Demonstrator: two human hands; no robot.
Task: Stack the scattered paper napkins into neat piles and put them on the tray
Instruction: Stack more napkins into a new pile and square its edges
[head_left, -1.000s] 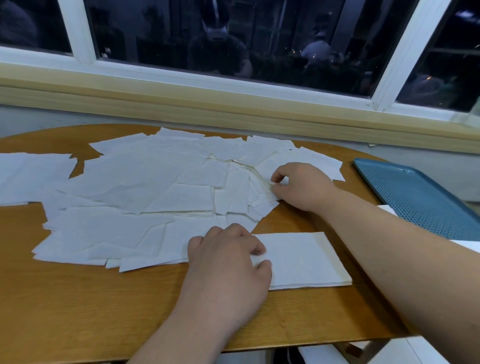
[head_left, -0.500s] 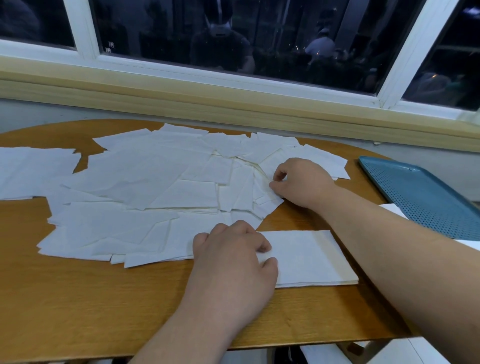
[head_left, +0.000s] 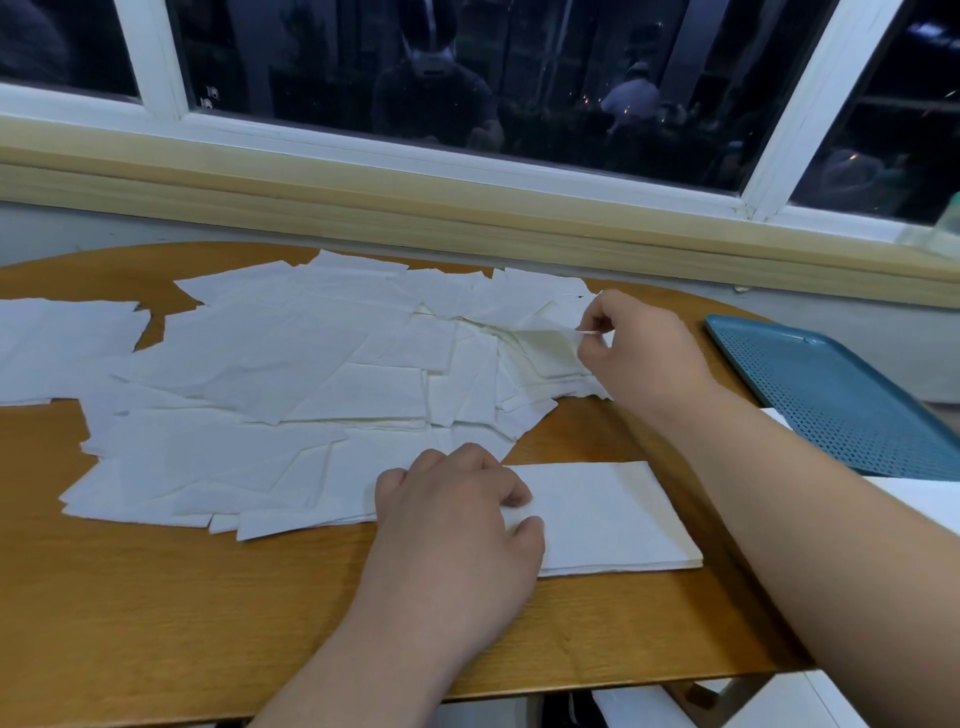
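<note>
White paper napkins (head_left: 291, 374) lie scattered and overlapping across the round wooden table (head_left: 156, 613). A neat pile of napkins (head_left: 613, 514) sits near the front edge, and my left hand (head_left: 457, 525) rests on its left end with fingers curled. My right hand (head_left: 634, 348) is at the right side of the scatter and pinches the edge of one napkin (head_left: 550, 338), lifting it off the heap. A blue perforated tray (head_left: 841, 395) lies at the right, with nothing on the part I see.
More napkins (head_left: 57, 343) lie apart at the table's left edge. A wooden sill and a dark window run behind the table. White sheets (head_left: 919, 499) show below the tray at the right. Bare wood lies in front of the scatter.
My right hand has risen from the heap and moved back and right, now pinching a napkin's edge and lifting it. My left hand stays on the pile.
</note>
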